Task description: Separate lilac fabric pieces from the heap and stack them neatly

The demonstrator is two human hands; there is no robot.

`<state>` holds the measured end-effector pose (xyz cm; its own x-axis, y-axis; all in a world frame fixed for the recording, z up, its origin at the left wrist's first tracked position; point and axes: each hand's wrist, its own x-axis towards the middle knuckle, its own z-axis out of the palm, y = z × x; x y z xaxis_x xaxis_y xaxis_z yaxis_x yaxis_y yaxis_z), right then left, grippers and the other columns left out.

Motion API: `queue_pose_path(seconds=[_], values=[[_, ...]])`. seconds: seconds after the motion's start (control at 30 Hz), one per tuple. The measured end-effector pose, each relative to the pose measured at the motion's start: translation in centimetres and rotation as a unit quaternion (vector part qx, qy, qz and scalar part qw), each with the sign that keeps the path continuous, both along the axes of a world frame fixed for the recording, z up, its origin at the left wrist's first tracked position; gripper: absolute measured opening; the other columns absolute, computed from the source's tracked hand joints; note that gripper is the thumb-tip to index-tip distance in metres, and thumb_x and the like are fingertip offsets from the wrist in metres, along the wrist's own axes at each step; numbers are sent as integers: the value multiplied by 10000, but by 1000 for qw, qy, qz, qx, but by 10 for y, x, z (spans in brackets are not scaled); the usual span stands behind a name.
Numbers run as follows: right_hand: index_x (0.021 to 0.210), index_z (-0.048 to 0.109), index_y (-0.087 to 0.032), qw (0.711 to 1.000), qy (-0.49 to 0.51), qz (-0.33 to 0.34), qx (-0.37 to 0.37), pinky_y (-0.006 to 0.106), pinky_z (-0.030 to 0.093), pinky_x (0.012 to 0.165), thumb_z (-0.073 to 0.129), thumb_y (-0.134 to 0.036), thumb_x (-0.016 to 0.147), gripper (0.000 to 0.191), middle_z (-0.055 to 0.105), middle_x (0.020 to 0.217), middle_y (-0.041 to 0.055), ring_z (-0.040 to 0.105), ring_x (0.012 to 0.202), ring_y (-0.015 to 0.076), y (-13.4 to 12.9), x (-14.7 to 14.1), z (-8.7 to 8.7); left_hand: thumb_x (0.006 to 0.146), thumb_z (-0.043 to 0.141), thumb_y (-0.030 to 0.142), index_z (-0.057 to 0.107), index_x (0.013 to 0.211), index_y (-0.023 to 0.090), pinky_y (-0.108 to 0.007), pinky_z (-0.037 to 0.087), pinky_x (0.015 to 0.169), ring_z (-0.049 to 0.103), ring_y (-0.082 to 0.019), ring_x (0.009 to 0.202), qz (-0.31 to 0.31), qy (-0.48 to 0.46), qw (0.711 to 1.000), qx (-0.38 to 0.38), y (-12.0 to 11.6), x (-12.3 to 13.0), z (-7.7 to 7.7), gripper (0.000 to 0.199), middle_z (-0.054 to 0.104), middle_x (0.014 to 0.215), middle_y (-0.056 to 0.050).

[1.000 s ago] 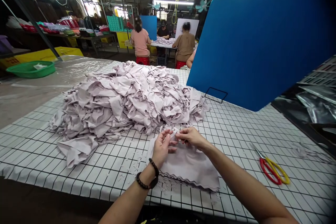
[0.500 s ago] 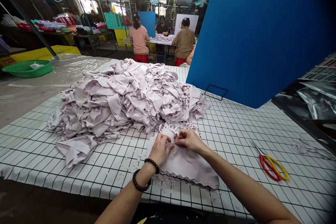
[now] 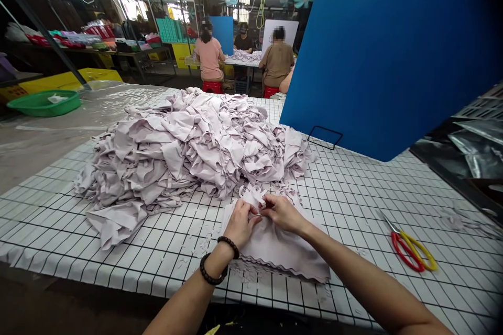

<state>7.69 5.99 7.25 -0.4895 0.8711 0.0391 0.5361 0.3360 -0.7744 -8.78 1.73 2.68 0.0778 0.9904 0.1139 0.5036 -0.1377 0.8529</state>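
Observation:
A stack of pale lilac fabric pieces (image 3: 288, 254) with scalloped edges lies in front of me. Over its far end, my left hand (image 3: 239, 222) pinches the top piece near its edge, two dark beaded bracelets on the wrist. Close beside it, fingertips almost meeting, my right hand (image 3: 281, 213) is closed on the same fabric at a narrow strip along the edge. What exactly sits between the fingertips is partly hidden. Behind the hands, cut strips (image 3: 251, 192) lie bunched up. Beyond them rises a large heap of crumpled lilac fabric (image 3: 188, 141).
Scissors (image 3: 411, 246) with red and yellow handles lie on the checked tablecloth (image 3: 353, 193) to the right. A blue board (image 3: 385, 68) stands at the far right on a wire stand. A green basket (image 3: 45, 103) sits far left. Co-workers sit at another table behind.
My right hand has shifted very slightly at the fabric edge, its fingers still pinched. The left hand stays nearly in place. The view has moved a little.

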Motion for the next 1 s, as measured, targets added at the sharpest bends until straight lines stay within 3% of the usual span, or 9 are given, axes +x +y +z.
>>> queue_pose_path(seconds=[0.3,0.6,0.83,0.93,1.0], values=[[729,564,-172,1000,-5,8,-3,228,391,590,543,-76,710,101,622,705,2,567,663,139,-2,-3,4,738,648,236,589,770,191,-334,441,761,518,-179,810,7,-18,1000,-4,1,0,-3,81,485,875,-25],[752,561,-180,1000,-6,0,27,233,377,587,543,-94,690,107,607,693,-3,535,643,133,-1,-6,-3,739,650,247,604,752,184,-325,437,741,526,-182,805,0,-15,1000,-16,4,-1,-4,79,494,867,-26],[681,494,-181,993,79,-72,-40,224,395,553,572,-125,656,99,551,651,-19,509,607,120,-1,-11,-18,744,650,245,595,726,178,-334,444,736,527,-183,786,-4,21,1000,-14,7,-3,-2,89,494,842,-28],[767,517,-185,993,46,-91,-64,251,439,573,608,-205,697,116,581,687,-8,546,629,142,3,-2,-15,751,645,264,581,821,181,-342,467,753,538,-185,816,3,30,1000,2,4,-2,-1,127,498,896,-37],[903,535,-182,993,7,-117,-15,302,478,649,560,-202,755,152,620,788,30,585,714,174,2,6,-10,769,629,282,554,965,184,-360,476,800,542,-200,907,25,47,998,33,-2,0,2,231,494,1000,-61]])
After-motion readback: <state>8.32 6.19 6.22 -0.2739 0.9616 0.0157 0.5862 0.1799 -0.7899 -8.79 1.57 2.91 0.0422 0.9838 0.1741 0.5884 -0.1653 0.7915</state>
